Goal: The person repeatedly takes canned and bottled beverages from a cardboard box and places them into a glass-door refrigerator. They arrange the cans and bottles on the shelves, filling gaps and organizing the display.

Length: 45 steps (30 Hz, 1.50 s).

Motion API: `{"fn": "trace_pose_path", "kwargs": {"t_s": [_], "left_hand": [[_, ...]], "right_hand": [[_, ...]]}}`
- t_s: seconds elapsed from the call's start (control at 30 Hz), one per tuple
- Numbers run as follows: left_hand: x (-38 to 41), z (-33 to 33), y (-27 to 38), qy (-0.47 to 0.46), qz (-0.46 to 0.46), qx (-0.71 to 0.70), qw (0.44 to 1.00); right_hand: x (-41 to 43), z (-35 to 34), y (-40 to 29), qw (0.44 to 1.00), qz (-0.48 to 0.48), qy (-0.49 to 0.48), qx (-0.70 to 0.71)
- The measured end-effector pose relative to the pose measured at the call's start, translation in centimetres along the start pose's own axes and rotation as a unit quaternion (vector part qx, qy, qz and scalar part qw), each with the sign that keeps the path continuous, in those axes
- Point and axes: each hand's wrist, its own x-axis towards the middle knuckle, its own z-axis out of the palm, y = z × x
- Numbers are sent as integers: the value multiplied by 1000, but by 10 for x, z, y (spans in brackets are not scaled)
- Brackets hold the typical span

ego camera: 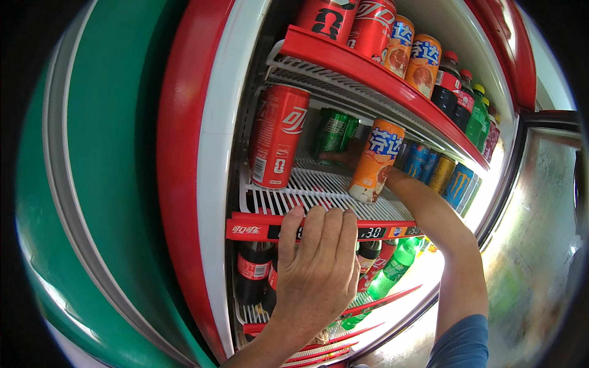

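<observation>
My left hand [317, 262] rests with its fingers over the red front strip [248, 232] of the middle wire shelf [317, 184]. My right hand [343, 156] reaches deep onto that shelf, behind an orange Fanta can [377, 161] that hides much of it; its thumb is by the green cans [336, 129] at the back. Whether it grips one of them cannot be made out. A red Coca-Cola can [281, 138] stands at the shelf's left end.
Cans and bottles line the upper shelf behind its red strip [368, 69]. Blue Monster cans [458, 184] stand right of my forearm. Dark cola bottles [253, 271] and a green bottle [395, 269] are below. The cooler's glass door [534, 239] stands open at the right.
</observation>
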Motion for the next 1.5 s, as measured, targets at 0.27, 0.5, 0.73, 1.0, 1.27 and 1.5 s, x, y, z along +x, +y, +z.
{"fn": "trace_pose_path", "kwargs": {"t_s": [0.27,0.5,0.73,1.0,1.27,1.5], "left_hand": [[0,2,0,-6,2,9,1000],[-1,1,-1,-6,5,21,1000],[0,2,0,-18,3,23,1000],[1,0,2,-29,-9,26,999],[0,3,3,-27,-14,27,999],[0,4,3,-16,-10,39,999]], "right_hand": [[5,10,-1,1000,-10,3,-17],[10,8,3,999,-19,8,-25],[3,-2,8,999,-26,5,-33],[0,-17,-7,998,22,-25,48],[17,11,12,1000,-9,14,-19],[12,12,10,1000,-8,16,-6]]}}
